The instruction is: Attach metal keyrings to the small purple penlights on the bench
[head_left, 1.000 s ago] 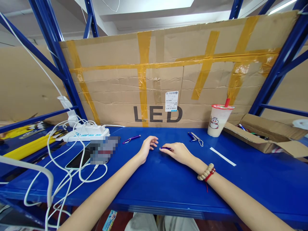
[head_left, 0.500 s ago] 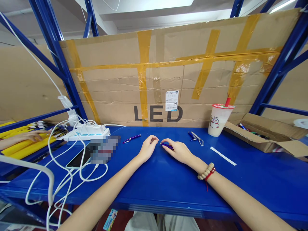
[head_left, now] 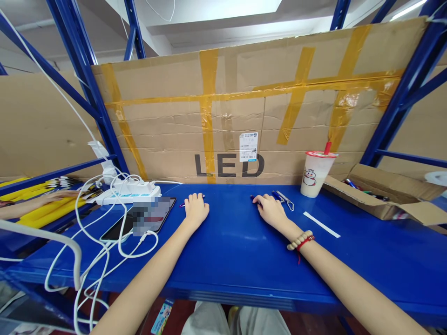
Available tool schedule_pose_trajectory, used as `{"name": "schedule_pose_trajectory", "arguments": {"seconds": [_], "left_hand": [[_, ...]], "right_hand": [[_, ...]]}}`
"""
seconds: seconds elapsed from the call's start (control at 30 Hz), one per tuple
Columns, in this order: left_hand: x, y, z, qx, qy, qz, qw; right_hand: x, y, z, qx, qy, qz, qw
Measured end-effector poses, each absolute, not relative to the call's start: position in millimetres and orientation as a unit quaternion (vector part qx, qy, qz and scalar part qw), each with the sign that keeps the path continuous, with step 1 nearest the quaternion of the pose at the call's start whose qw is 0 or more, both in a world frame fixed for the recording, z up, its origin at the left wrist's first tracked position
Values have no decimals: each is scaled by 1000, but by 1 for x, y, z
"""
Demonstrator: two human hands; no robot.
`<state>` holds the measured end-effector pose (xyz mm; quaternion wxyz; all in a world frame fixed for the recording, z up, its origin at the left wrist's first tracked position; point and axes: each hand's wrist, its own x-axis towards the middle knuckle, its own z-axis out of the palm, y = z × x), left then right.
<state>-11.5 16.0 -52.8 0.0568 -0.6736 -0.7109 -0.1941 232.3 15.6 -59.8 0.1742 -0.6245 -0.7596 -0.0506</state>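
My left hand (head_left: 196,211) is palm down over a purple pen (head_left: 182,205), whose ends show on both sides of my fingers. The fingers look spread over it, with the thumb out to the right. To the right, my right hand (head_left: 271,211) is closed around another dark purple pen (head_left: 252,197); only its end sticks out past the fingertips, and the rest is hidden. Right beside that hand lie blue pen-like pieces with a silver metal loop (head_left: 288,202). A beaded bracelet and a red cord (head_left: 300,240) circle the right wrist.
On the left are phones (head_left: 164,211), white cables (head_left: 104,260) and a power strip (head_left: 129,195). A drink cup (head_left: 316,174), a white strip (head_left: 321,224) and a cardboard box (head_left: 370,204) stand or lie right. Another person's hand (head_left: 52,197) rests on yellow items at far left.
My hands have moved apart from the middle of the table. The left went left onto the purple pen; the right went right with its pen, close to the metal-looped pieces.
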Motion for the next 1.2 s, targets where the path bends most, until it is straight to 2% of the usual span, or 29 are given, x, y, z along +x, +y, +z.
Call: {"name": "schedule_pose_trajectory", "arguments": {"seconds": [0.27,0.4,0.67,0.87,1.03,1.2], "left_hand": [[-27,20,-57,-652,-735,-177,59],[-19,18,-59,-695,-690,-201,4],[3,6,-61,-799,-526,-276,-93],[18,6,-62,-809,-529,-256,-33],[31,10,-60,-794,-576,-194,25],[48,17,-59,-788,-584,-188,53]], "right_hand": [[256,30,-68,-702,-684,-84,177],[258,27,-67,-720,-658,-92,201],[226,10,-60,-586,-770,26,251],[196,-15,-56,-485,-835,61,253],[192,-13,-59,-476,-840,55,256],[190,4,-65,-507,-810,94,279]]}}
